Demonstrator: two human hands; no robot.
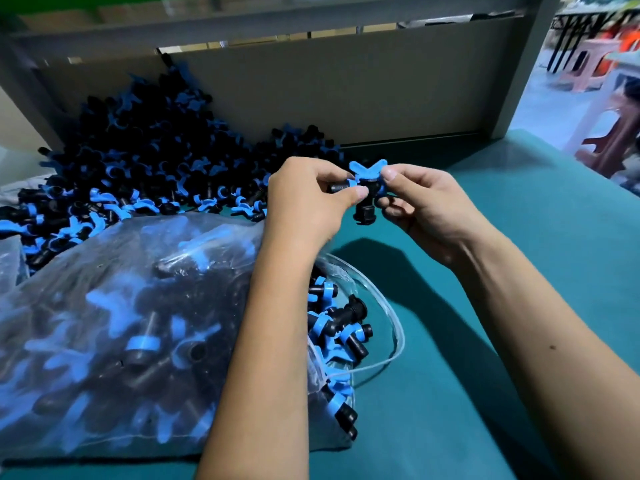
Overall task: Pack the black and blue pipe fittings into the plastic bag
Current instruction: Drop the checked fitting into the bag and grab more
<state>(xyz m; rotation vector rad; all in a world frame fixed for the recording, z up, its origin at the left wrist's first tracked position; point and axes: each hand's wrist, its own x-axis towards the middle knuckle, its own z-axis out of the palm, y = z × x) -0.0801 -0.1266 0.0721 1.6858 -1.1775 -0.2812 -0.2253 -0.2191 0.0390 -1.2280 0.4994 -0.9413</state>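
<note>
Both hands meet above the middle of the desk, sharing one pipe fitting [364,194]: the left hand [304,199] pinches its black stub end between thumb and fingers, and the right hand [420,202] pinches the other side, its thumb against the blue wing handle. Held up like this between two pinches, the piece is probably being checked or turned before it goes in — a judgement only. The plastic bag [121,327] lies on its side at the near left of the desk [519,209], under the left forearm, already well filled, its mouth open toward the right with several fittings spilling at the lip. Its opening sits just below the hands, so the drop looks short, though the left forearm crosses over the mouth and may be in the way. A large heap of loose fittings [145,161] banks against the grey back panel [346,91] at the far left corner — much left to pack.
</note>
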